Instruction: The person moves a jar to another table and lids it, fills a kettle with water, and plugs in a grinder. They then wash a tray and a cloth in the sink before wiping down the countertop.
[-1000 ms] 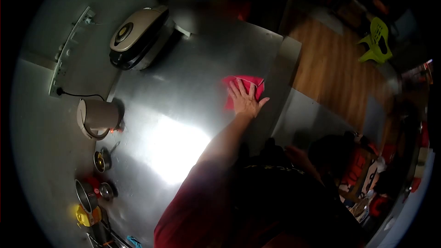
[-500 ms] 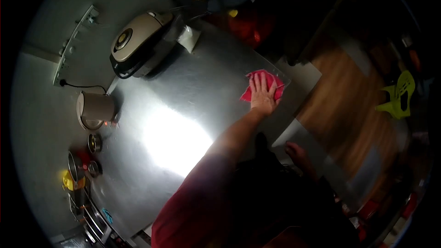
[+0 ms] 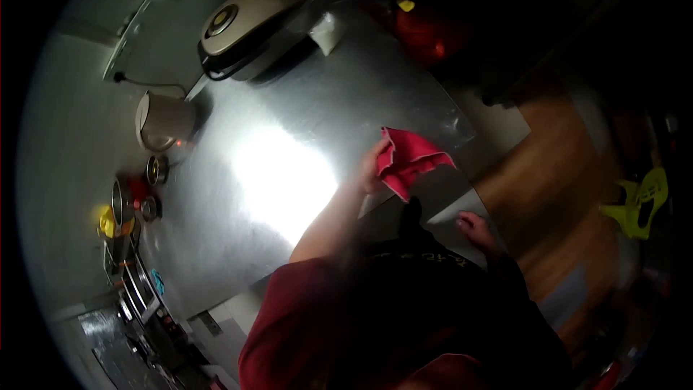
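Observation:
My left hand (image 3: 372, 167) grips a red cloth (image 3: 413, 159) by one side, and the rest of the cloth hangs over the edge of a shiny metal table (image 3: 346, 105). The cloth looks lifted, with its pale-stitched edges showing. My right hand (image 3: 475, 230) is lower right, beside my dark apron and away from the table, its fingers loosely curled with nothing visible in them.
At the table's back stand a beige rice cooker (image 3: 253, 22) and a white plastic bag (image 3: 326, 32). A kettle (image 3: 166, 121) and small metal bowls (image 3: 157, 169) line the wall side. A yellow-green plastic stool (image 3: 639, 204) stands on the floor at right.
My left hand has drawn the red cloth from lying flat near the table corner back toward my body and raised it. The view has shifted; my right hand stays at my side.

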The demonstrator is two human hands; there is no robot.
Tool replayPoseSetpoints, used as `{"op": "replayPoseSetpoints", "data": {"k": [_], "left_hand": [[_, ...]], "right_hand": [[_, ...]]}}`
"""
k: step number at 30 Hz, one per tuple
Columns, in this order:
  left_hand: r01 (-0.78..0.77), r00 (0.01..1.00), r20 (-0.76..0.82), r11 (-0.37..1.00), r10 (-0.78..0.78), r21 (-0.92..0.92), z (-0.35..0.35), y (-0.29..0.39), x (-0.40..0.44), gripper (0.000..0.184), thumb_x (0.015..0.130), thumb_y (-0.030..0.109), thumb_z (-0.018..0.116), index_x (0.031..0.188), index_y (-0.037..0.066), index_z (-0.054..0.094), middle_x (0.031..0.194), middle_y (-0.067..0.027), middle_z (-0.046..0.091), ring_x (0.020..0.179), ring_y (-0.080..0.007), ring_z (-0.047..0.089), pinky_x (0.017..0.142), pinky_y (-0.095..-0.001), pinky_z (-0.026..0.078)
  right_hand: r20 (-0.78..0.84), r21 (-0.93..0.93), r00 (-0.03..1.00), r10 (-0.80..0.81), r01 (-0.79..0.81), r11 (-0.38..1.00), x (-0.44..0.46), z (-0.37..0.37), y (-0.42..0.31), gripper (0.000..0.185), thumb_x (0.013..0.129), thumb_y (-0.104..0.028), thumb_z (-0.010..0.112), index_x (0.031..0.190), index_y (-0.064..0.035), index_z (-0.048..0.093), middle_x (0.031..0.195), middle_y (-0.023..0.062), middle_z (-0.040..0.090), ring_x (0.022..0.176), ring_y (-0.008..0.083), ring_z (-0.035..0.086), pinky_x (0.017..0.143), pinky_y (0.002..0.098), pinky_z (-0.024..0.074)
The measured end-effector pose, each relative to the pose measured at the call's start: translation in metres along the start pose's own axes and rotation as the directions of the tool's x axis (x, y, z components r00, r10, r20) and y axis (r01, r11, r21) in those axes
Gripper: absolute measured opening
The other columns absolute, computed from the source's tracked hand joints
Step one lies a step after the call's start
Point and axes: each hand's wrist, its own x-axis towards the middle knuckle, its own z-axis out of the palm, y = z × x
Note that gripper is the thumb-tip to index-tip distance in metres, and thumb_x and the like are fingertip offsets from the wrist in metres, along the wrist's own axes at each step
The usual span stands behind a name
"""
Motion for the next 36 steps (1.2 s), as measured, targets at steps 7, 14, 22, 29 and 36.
{"op": "replayPoseSetpoints", "data": {"k": [7, 14, 22, 29, 36], "left_hand": [[-0.191, 0.438, -0.219, 0.328, 0.872, 0.925, -0.057, -0.004, -0.058, 0.031, 0.082, 0.019, 0.061, 0.106, 0.002, 0.053, 0.112, -0.0184, 0.049, 0.103, -0.0359, 0.048, 0.091, -0.0454, 0.039], [0.236, 0.806, -0.220, 0.042, 0.549, 0.971, 0.013, -0.065, 0.022, 0.080, 0.083, 0.068, 0.040, 0.148, 0.028, 0.018, 0.154, -0.0183, 0.003, 0.138, -0.0480, -0.001, 0.101, -0.0726, 0.001], [0.197, 0.623, -0.078, -0.059, 0.778, 0.979, -0.098, -0.022, 0.064, 0.065, 0.084, 0.054, 0.051, 0.141, 0.027, 0.035, 0.152, -0.0103, 0.021, 0.137, -0.0343, 0.024, 0.103, -0.0701, 0.008], [0.611, 0.377, -0.694, 0.398, 0.614, 0.684, -0.349, -0.060, -0.160, 0.060, 0.091, 0.039, 0.044, 0.144, 0.015, 0.029, 0.149, -0.0177, 0.025, 0.138, -0.0381, 0.020, 0.112, -0.0477, 0.016], [0.884, 0.013, -0.959, 0.445, 0.283, 0.143, -0.393, -0.064, -0.226, 0.060, 0.094, 0.050, 0.033, 0.147, 0.034, 0.012, 0.155, -0.0132, -0.005, 0.140, -0.0428, -0.005, 0.101, -0.0721, 0.005]], "right_hand": [[0.039, -0.116, 0.999, 0.000, 0.004, 0.993, 0.021, -0.015, -0.002, 0.032, 0.086, -0.017, 0.064, 0.115, -0.0025, 0.058, 0.096, 0.0080, 0.065, 0.088, 0.0148, 0.059, 0.079, 0.0290, 0.0474], [0.127, -0.220, 0.992, 0.012, 0.016, 0.975, 0.044, -0.011, -0.007, 0.036, 0.088, -0.017, 0.063, 0.119, 0.0000, 0.056, 0.106, 0.0109, 0.065, 0.096, 0.0157, 0.060, 0.086, 0.0294, 0.0471], [0.143, -0.229, 0.989, 0.032, 0.001, 0.973, 0.053, 0.001, 0.007, 0.032, 0.084, -0.013, 0.065, 0.112, 0.0011, 0.061, 0.100, 0.0121, 0.066, 0.090, 0.0169, 0.061, 0.081, 0.0299, 0.0483], [-0.143, -0.049, 0.974, 0.175, -0.183, 0.982, 0.090, -0.038, 0.075, 0.028, 0.091, -0.014, 0.056, 0.115, 0.0012, 0.058, 0.101, 0.0105, 0.065, 0.091, 0.0169, 0.060, 0.081, 0.0294, 0.0481], [-0.663, -0.265, 0.724, -0.192, 0.013, 0.964, 0.165, -0.024, -0.105, 0.042, 0.096, -0.029, 0.048, 0.123, 0.0039, 0.051, 0.119, 0.0190, 0.058, 0.111, 0.0291, 0.055, 0.096, 0.0347, 0.0405]]}}
